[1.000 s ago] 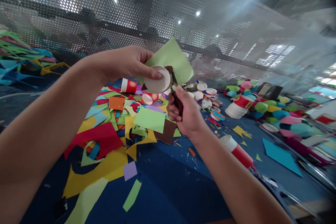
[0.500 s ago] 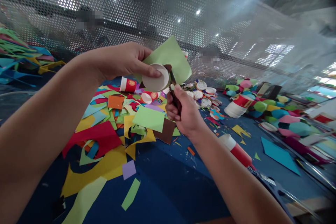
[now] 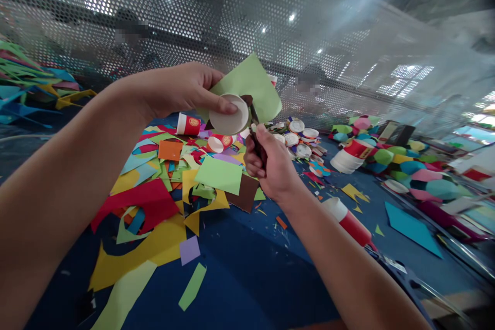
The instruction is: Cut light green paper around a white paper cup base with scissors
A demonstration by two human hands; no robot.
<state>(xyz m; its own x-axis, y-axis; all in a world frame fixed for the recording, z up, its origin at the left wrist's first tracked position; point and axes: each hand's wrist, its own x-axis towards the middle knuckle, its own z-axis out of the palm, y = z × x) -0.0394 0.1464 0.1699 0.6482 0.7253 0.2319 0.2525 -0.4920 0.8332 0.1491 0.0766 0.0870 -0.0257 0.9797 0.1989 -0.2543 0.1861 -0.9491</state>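
Up and left from the brown paper square, the left hand is bare and ringless, its forearm bare too, broadening away from a narrow wrist; rightward of that square, the right hand and slim, smooth forearm are likewise bare.

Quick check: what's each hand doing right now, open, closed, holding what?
Left hand: closed, pinching a round white piece with light green paper.
Right hand: closed around a dark tool, probably scissors.
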